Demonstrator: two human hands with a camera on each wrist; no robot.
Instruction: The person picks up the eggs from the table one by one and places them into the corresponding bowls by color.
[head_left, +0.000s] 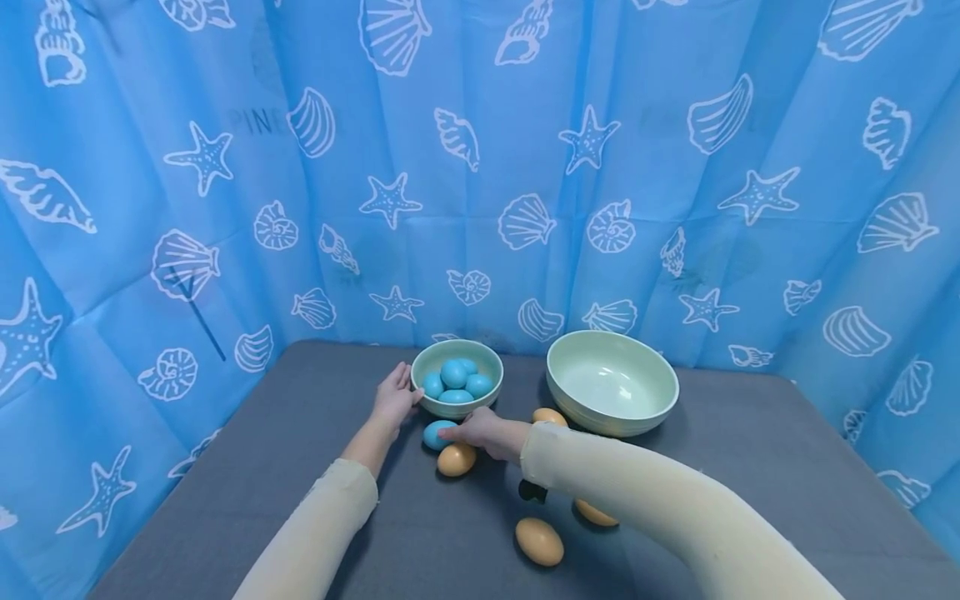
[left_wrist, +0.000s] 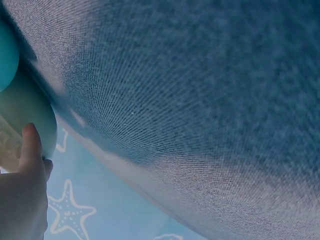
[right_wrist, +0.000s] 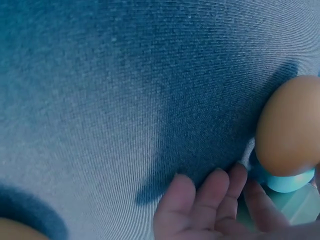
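A small pale green bowl holds several blue eggs. My left hand rests against the bowl's left side, thumb near the rim; in the left wrist view an extended digit touches its wall. Just in front of the bowl, a blue egg lies on the table, and my right hand pinches it between thumb and fingers. Touching or nearly touching that egg is a brown egg, which partly covers the blue egg in the right wrist view. The other right fingers are bent beside it.
A larger pale green bowl stands at the back right. More brown eggs lie about: one by that bowl, another at the front, a third half behind my right sleeve. A small dark object shows below the right forearm.
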